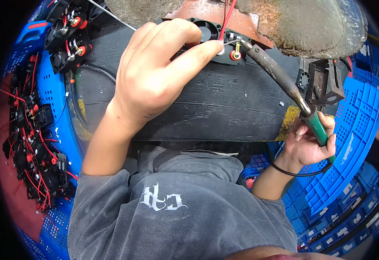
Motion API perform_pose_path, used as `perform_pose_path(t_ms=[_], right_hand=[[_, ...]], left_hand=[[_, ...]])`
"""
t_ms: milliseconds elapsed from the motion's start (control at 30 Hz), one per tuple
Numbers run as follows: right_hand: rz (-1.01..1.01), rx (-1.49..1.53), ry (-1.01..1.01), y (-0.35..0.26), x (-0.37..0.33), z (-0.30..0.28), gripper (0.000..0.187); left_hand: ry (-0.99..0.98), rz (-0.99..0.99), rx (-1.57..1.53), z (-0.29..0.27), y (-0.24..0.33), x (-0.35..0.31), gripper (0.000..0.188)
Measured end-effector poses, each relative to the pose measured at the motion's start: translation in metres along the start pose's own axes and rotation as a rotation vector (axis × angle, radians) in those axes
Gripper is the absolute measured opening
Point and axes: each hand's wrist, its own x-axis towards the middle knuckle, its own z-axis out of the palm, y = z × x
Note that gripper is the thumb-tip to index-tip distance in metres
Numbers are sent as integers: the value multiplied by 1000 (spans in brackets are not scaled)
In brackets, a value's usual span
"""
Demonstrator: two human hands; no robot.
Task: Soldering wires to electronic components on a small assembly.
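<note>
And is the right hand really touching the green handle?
Touching. The head view shows it plainly: the right hand has fingers against both sides of the green handle, with no gap.

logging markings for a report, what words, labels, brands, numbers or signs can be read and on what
Shirt: white ornate lettering; I won't copy it.
Blue tray: white mark, unclear whether writing.
Crates: any print is too small to read.
</note>
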Motion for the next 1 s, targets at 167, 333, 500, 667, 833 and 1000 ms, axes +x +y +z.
perform_pose_path(t_ms=[167,333,500,667,833,1000], right_hand=[[21,20,-4,-1,0,-5,49],[22,13,-22,-1,-1,-9,50],[21,56,22,1,-4,-10,48],[18,31,11,2,-3,-10,48],[16,51,-16,5,1,-9,48],[-5,61,120,8,3,1,53]], left_hand=[[3,4,-8,0,0,-1,31],[-26,-10,-10,-3,3,0,34],[-31,-5,-6,-3,3,-1,34],[-36,-3,1,-3,3,0,34],[9,25,-43,3,-2,2,33],[18,12,-77,6,-3,1,32]])
